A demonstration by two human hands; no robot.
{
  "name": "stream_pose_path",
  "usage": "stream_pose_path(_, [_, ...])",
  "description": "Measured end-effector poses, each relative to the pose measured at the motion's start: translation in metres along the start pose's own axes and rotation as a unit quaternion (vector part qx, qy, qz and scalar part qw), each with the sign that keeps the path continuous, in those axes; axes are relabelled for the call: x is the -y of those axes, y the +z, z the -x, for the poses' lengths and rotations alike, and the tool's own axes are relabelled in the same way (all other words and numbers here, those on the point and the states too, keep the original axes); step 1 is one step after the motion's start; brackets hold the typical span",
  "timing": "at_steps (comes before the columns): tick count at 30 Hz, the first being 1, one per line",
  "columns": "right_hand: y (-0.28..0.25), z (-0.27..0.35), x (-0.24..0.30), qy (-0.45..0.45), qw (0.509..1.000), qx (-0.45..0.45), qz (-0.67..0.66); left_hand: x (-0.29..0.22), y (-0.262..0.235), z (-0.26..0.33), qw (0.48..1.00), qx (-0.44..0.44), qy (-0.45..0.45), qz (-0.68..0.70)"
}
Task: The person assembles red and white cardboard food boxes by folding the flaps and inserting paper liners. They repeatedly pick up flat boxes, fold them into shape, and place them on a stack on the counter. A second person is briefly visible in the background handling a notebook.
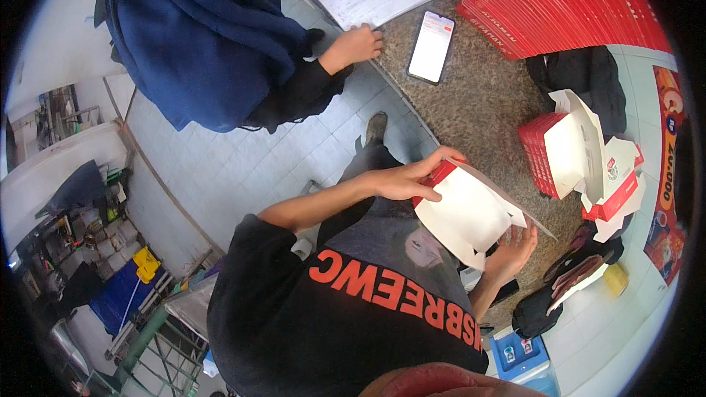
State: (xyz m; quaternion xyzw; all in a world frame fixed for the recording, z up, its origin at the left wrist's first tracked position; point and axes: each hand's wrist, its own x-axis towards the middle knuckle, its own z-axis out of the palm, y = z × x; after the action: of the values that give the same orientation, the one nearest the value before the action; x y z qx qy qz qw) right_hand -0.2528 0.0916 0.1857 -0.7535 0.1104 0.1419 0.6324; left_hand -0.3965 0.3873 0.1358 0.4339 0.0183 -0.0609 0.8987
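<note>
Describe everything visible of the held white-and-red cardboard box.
The white-and-red cardboard box looks thin-walled and partly folded, with broad plain white panels, a red side and open flaps. It slants near the speckled brown counter. The bare left hand grips its red end; the bare right hand touches the flapped end.

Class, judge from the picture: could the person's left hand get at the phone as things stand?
Probably yes: nothing visible stands between the left hand and the phone on the counter. That hand holds the red-and-white box, though, so it would likely need to let go first.
</note>
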Motion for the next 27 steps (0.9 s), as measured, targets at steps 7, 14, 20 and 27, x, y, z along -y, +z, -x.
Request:
stream_pose_path(7, [-0.019,0.000,-0.015,0.093,0.975,0.124,-0.159,0.001,-0.008,0.000,1.000,0.021,0.013,0.000])
stream_pose_path(14, [-0.013,0.003,-0.013,0.046,0.990,0.131,0.037,-0.008,-0.010,-0.005,0.996,-0.014,0.019,-0.082])
stream_pose_path(20, [-0.010,-0.005,-0.013,-0.026,0.984,0.126,0.124,-0.006,-0.011,-0.010,0.996,-0.007,0.022,-0.090])
stream_pose_path(27, [-0.018,-0.005,0.029,-0.090,0.986,0.140,0.034,-0.019,-0.020,-0.010,0.988,-0.045,-0.111,0.095])
